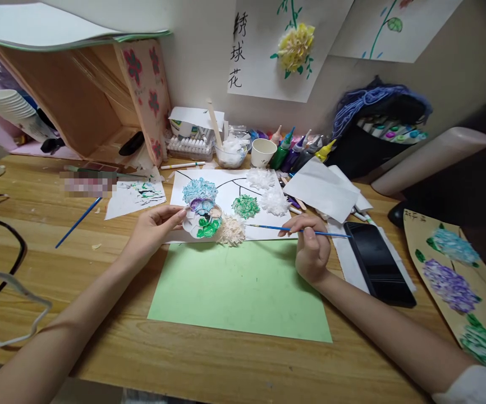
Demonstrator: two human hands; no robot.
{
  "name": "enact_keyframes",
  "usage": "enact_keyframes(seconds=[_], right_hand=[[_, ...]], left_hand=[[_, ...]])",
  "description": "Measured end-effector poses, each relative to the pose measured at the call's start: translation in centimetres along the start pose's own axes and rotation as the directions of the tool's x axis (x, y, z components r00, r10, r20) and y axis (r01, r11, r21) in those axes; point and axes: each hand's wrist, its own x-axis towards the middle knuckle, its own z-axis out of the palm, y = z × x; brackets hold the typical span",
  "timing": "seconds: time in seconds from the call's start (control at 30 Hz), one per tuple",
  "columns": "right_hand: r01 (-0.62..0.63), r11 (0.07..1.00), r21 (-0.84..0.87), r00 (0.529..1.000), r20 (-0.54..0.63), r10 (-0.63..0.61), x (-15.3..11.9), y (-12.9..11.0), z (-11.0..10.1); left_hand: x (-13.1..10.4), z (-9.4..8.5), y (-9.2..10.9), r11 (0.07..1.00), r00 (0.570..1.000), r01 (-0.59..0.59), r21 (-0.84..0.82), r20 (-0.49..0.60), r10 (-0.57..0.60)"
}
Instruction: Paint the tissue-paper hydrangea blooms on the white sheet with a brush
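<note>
My left hand [157, 227] grips a small round paint palette [192, 224] by its left edge, its wells holding green, purple and blue paint. In my right hand [311, 247] is a thin blue paintbrush [283, 228], its tip pointing left. Both are over a white sheet [226, 177] with dark branch lines. On the sheet sit a blue flower [200, 189], a green flower [246, 206], white flowers [274, 201] and a cream flower [231, 230] near the lower edge. The palette overlaps part of the blue flower.
Green paper [243, 292] lies in front. A phone [377, 264] is at right, beside a painted flower sheet [449, 286]. Behind stand a paper cup [263, 152], paint bottles [283, 151] and a tub of white pieces [231, 151]. Another blue brush [78, 222] and cables [19, 247] lie left.
</note>
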Motion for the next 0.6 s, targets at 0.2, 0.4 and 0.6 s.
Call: enact_keyframes(seconds=[0.2,0.4,0.6], right_hand=[[0.052,0.998,-0.045,0.992,0.120,-0.047,-0.09,-0.48,0.24],[0.082,0.990,-0.112,0.975,0.213,-0.057,-0.10,-0.74,0.22],[0.103,0.989,-0.110,0.981,0.176,-0.083,-0.16,-0.85,0.22]], left_hand=[[-0.17,0.06,0.16,1.000,1.000,0.008,-0.006,0.006,-0.008],[-0.17,0.00,0.10,1.000,1.000,0.010,-0.015,0.011,-0.010],[-0.18,0.01,0.26,1.000,1.000,0.004,0.018,0.006,-0.004]])
